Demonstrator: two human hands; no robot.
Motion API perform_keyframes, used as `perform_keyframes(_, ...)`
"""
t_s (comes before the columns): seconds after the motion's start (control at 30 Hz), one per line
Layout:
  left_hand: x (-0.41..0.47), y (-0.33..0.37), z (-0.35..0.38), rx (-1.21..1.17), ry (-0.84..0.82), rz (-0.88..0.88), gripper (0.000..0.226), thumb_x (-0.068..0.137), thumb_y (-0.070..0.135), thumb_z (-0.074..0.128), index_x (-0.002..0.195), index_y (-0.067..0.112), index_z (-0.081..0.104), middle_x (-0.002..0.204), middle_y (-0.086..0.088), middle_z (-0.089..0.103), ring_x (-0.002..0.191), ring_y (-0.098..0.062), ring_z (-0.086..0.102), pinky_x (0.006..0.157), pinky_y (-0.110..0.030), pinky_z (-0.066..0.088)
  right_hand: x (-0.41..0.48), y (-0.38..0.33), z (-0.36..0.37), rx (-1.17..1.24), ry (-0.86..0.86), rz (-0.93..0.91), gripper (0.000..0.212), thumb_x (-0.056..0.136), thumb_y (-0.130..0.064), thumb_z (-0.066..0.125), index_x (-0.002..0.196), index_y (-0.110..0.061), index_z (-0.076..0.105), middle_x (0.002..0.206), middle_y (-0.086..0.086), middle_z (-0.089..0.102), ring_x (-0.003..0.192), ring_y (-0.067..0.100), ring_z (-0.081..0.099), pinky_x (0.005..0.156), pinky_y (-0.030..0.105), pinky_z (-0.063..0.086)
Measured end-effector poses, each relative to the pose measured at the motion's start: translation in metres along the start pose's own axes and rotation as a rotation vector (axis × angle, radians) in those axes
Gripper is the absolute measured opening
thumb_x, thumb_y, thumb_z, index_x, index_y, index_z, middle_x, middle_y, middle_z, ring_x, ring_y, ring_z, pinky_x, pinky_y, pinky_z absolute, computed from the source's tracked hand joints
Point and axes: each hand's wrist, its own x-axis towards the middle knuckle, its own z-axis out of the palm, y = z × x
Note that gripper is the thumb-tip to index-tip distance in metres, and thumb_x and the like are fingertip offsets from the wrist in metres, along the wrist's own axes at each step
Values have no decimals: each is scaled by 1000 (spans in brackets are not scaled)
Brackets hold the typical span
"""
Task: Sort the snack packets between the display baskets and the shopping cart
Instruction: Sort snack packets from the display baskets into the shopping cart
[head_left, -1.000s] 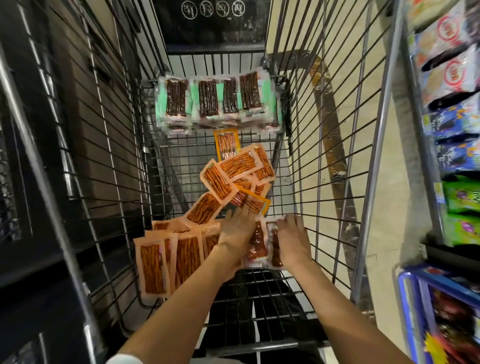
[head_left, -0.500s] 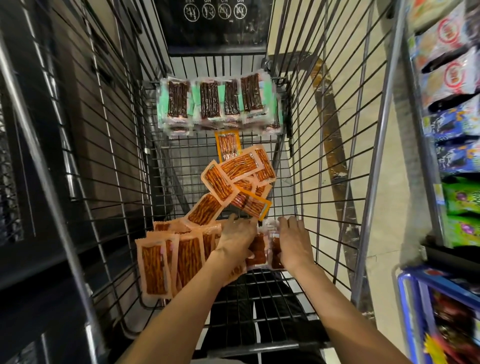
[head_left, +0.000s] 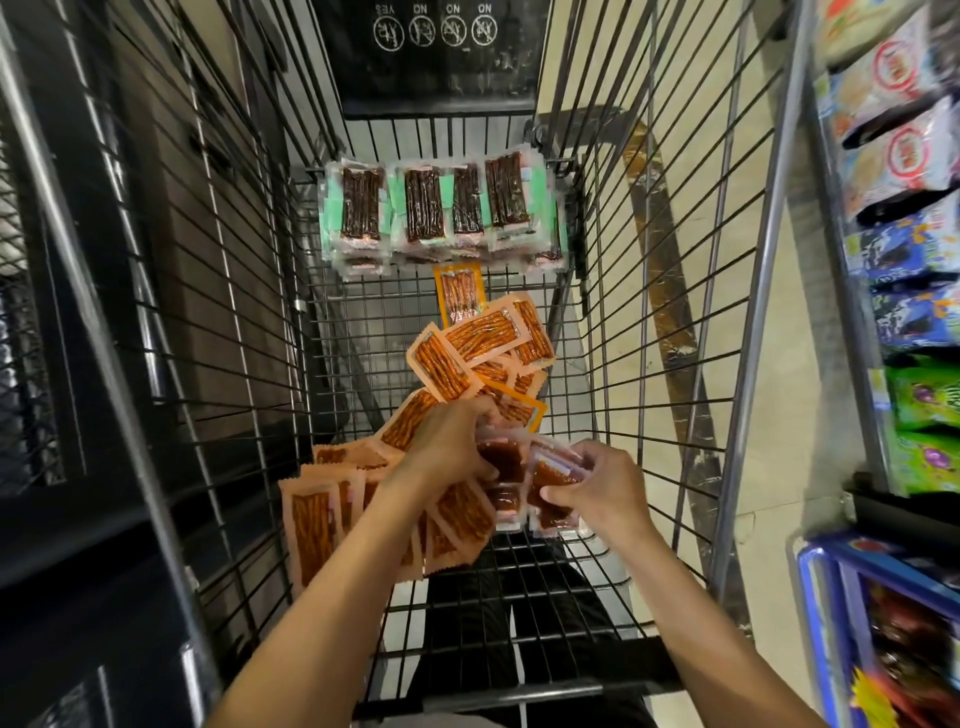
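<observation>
Left hand (head_left: 448, 448), fingertips hidden, grips a blurred stack of dark-red packets (head_left: 505, 460); right hand (head_left: 602, 493) pinches another red packet (head_left: 551, 480) inside the cart (head_left: 749, 364).

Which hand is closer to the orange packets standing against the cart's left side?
Left. The left hand is just right of those orange packets; the right hand is farther right, both gripping reddish packets.

head view | head-worn, wide-angle | faces forward and down into shopping cart (head_left: 649, 260) | close above left hand (head_left: 447, 447), right hand (head_left: 602, 493)
</observation>
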Motion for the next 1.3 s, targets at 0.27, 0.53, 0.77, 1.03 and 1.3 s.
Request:
perform_keyframes(0.27, -27, 4, -49, -781, 73, -55, 39, 63, 5, 83, 94, 26, 71, 86, 7, 75, 78, -7, 72, 59, -17, 55, -15, -28, -23, 806, -173, 40, 50, 64, -12, 77, 112, -20, 66, 94, 1, 74, 85, 11, 71, 62, 21, 55)
perform_keyframes(0.53, -85, 9, -67, -1170, -14, -84, 33, 78, 23, 66, 109, 13, 62, 100, -6, 74, 91, -24, 71, 68, -40, 58, -40, -67, -41, 1146, -598, 71, 48, 71, 0, 67, 116, -16, 61, 110, 16, 69, 97, 27, 68, 70, 43, 58)
perform_keyframes(0.77, -195, 23, -73, -1297, 266, 5, 29, 77, 15, 66, 105, 7, 66, 99, -13, 74, 87, -24, 72, 64, -36, 58, -82, -96, -61, 890, -780, 25, 67, 66, -4, 74, 128, -19, 53, 113, 16, 68, 101, 29, 67, 75, 48, 54)
perform_keyframes(1.03, -348, 63, -27, -1377, 798, 82, 20, 77, 1, 58, 91, 10, 68, 79, -6, 74, 68, -14, 71, 65, -29, 59, -178, -132, -59, 567, -941, -179, 54, 66, -2, 66, 115, -23, 59, 104, 10, 70, 99, 27, 64, 81, 44, 52)
perform_keyframes(1.3, -513, 86, 38, -1487, 1306, 117, 18, 78, 2, 60, 94, 9, 64, 77, -2, 74, 65, -11, 70, 63, -25, 57, -319, -165, -30, 258, -1361, -355, 37, 65, -14, 79, 101, -19, 72, 104, 13, 71, 92, 26, 70, 66, 39, 57)
